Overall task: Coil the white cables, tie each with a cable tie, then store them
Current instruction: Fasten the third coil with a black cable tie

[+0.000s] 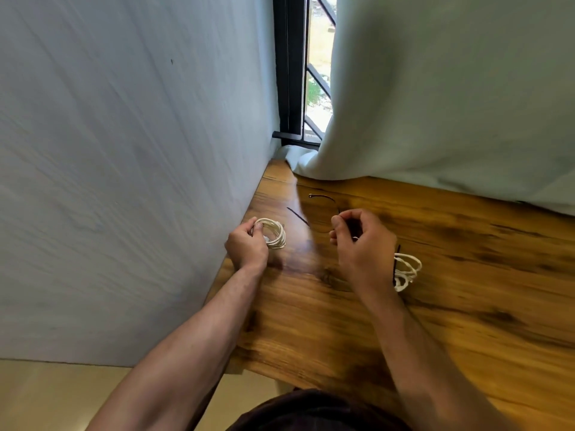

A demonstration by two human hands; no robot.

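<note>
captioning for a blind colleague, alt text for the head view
A person's left hand grips a coiled white cable on a wooden table; the right hand pinches a black cable tie. A second coil, already tied, lies by the right wrist.

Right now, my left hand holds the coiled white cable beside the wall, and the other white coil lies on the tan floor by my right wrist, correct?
Not quite. The head view shows the other white coil lying on the brown wooden table, not the floor, by your right wrist. Your left hand does hold the coiled white cable beside the grey wall.
</note>
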